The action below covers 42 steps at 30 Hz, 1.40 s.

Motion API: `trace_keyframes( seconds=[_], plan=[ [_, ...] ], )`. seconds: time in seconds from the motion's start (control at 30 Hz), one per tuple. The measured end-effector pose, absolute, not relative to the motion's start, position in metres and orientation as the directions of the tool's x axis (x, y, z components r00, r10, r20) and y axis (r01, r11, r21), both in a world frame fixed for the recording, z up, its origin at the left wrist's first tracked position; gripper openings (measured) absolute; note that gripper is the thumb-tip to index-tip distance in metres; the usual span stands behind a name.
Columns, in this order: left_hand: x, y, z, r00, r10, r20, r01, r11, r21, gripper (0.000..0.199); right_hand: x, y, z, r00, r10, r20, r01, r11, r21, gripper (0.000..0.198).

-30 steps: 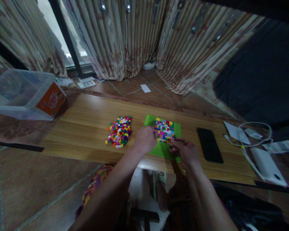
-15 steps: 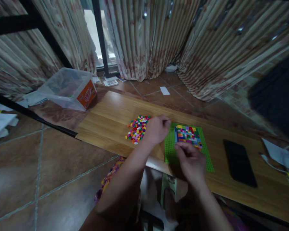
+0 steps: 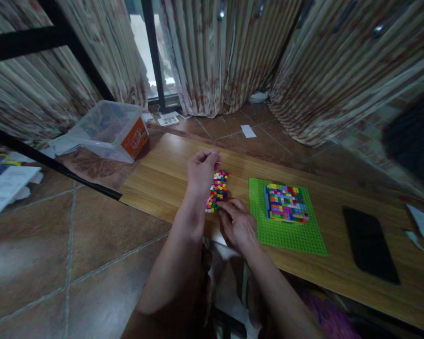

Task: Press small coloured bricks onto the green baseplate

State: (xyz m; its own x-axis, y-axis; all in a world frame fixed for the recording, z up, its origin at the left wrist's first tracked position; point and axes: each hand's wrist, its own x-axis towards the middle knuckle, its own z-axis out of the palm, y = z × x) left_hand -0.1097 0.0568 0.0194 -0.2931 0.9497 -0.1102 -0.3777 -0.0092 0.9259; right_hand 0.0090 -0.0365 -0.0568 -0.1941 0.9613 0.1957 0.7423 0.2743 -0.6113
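A pile of tiny coloured building bricks (image 3: 219, 186) lies on the wooden table, partly covered by my left hand (image 3: 201, 169). That hand hovers over the pile's far left side, its fingers closed in a pinch; what they hold is too small to make out. My right hand (image 3: 239, 225) reaches the near right edge of the pile, with thumb and index finger drawn close together beside a green brick. Whether a brick is between them I cannot tell. To the right, a block of multicoloured bricks (image 3: 286, 202) stands on a green baseplate (image 3: 282, 238), apart from both hands.
A dark phone or tablet (image 3: 369, 245) lies on the wooden table (image 3: 162, 165) right of the baseplate, near a white cable (image 3: 419, 240). Beyond the table's left end stands a clear plastic box (image 3: 106, 136) with an orange label. Curtains (image 3: 212, 61) hang behind.
My right hand has moved left from the baseplate to the brick pile. My left hand has shifted left and away, over the pile. The view has turned slightly.
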Motion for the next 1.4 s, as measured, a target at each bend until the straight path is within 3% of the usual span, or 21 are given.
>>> trace_keyframes(
  seconds=[0.3,0.53,0.7,0.8,0.93,1.07,1.2,1.4],
  plan=[
    [-0.110,0.056,0.020,-0.278,0.952,-0.130,-0.372,0.018,0.928,0.005,0.015,-0.034,-0.053,-0.225,0.950,0.218,0.745,0.312,-0.590,0.022],
    [-0.111,0.056,0.019,-0.243,0.961,-0.132,-0.362,0.036,0.932,0.006,0.022,-0.038,-0.052,-0.137,0.958,0.251,0.750,0.266,-0.606,0.019],
    [-0.106,0.055,0.018,-0.215,0.968,-0.127,-0.282,0.063,0.957,0.005,0.008,-0.036,-0.062,-0.122,0.964,0.238,0.833,0.230,-0.503,0.019],
    [-0.105,0.056,0.012,-0.181,0.979,-0.098,-0.180,0.065,0.981,0.007,0.006,-0.034,-0.061,-0.101,0.964,0.247,0.801,0.226,-0.554,0.016],
    [-0.105,0.055,0.005,-0.049,0.998,-0.026,0.062,0.029,0.998,0.015,0.019,-0.035,-0.044,-0.003,0.954,0.298,0.682,0.220,-0.697,0.017],
    [-0.096,0.045,0.003,0.267,0.963,-0.038,0.304,-0.047,0.951,0.035,0.041,-0.037,-0.025,0.176,0.888,0.426,0.632,0.230,-0.740,0.016],
    [-0.081,0.034,0.005,0.494,0.861,-0.125,0.280,-0.022,0.960,0.040,0.058,-0.038,-0.018,0.219,0.860,0.461,0.633,0.234,-0.738,0.016],
    [-0.065,0.029,0.011,0.549,0.828,-0.117,0.325,-0.083,0.942,0.037,0.071,-0.043,-0.013,0.195,0.871,0.451,0.618,0.248,-0.746,0.014]
  ],
)
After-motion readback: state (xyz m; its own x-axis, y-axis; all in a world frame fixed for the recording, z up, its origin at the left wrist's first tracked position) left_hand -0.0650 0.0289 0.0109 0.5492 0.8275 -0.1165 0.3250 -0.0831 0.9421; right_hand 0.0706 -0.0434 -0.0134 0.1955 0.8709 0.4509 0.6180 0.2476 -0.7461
